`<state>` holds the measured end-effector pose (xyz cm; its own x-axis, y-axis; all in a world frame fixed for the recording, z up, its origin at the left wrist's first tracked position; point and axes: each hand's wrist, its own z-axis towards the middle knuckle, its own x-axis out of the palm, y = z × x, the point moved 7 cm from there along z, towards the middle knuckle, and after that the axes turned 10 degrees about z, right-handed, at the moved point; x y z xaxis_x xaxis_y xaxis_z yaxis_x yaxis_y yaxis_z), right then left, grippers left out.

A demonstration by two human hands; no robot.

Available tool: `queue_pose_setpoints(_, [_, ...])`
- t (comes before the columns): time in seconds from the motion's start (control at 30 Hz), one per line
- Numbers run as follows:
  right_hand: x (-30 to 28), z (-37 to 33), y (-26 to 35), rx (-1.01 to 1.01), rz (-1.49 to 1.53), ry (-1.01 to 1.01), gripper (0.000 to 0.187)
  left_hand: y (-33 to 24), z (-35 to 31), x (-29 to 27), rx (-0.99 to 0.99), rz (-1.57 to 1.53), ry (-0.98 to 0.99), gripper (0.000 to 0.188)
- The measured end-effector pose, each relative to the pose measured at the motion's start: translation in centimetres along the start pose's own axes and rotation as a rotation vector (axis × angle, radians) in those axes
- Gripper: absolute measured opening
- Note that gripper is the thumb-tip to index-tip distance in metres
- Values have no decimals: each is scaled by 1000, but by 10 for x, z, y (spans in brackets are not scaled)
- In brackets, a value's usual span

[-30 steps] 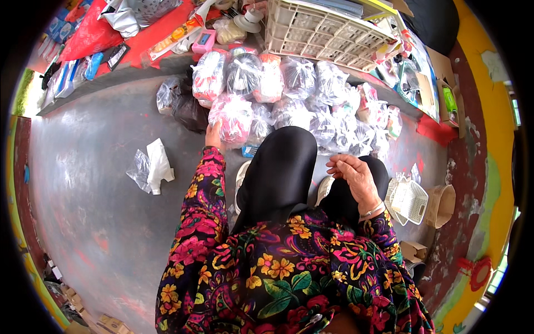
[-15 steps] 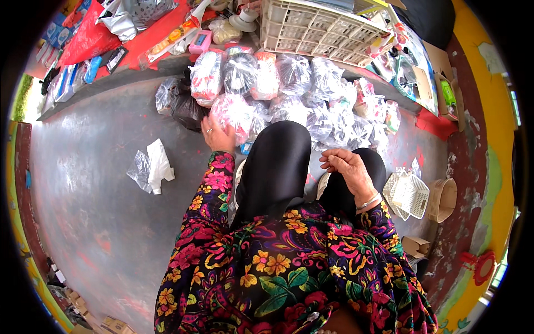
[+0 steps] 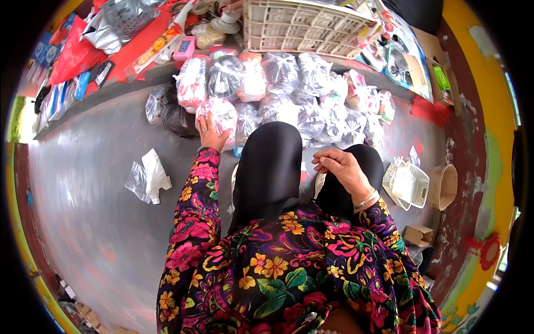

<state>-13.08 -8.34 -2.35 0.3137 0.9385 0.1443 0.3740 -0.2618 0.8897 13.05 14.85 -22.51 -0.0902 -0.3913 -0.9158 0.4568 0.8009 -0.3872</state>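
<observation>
My left hand [image 3: 211,135] rests against the near side of a pink-and-white plastic bag [image 3: 221,115], fingers spread. That bag lies at the front left of a row of tied clear bags. My right hand [image 3: 343,168] hovers over my right knee, its fingers curled in toward the thumb, and nothing shows between them. Beside my left hand, farther left, sits a dark plastic bag [image 3: 177,117]. Behind the pink bag stand a red-and-white bag [image 3: 192,82] and a bag with dark contents [image 3: 225,77].
A white plastic crate [image 3: 306,25] stands on the raised ledge behind the bags. On the floor at left lie a white bag [image 3: 156,173] and a clear one [image 3: 136,181]. To the right are a white basket [image 3: 409,183] and a cardboard box [image 3: 443,186].
My left hand has gone from the pink bag's left edge onto its near side. The right hand stays over the knee. The whole view has shifted slightly.
</observation>
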Motion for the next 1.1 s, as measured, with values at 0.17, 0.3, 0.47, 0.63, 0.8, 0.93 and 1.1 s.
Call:
queue_pose_setpoints(0.17, [4, 2, -3, 40, -80, -2, 24, 14, 9, 17, -20, 77, 121, 100])
queue_pose_setpoints(0.3, [3, 0, -6, 27, -77, -4, 23, -3, 14, 22, 7, 162, 223, 97])
queue_pose_setpoints(0.47, [3, 4, -4, 28, -184, 16, 21, 5, 4, 30, 69, 278, 188, 96])
queue_pose_setpoints(0.63, [1, -4, -1, 33, -204, 16, 21, -2, 19, 19, -115, 313, 444, 93])
queue_pose_setpoints(0.8, [-1, -13, 6, -8, -205, 17, 22, -23, 1, -6, -124, 297, 229, 91])
queue_pose_setpoints(0.93, [-2, -14, 5, -17, -200, 8, 21, -53, -28, -36, -11, 365, 83, 83])
queue_pose_setpoints(1.1, [-8, -21, 0, -75, -124, 0, 25, -53, -39, -13, 200, 336, -35, 76])
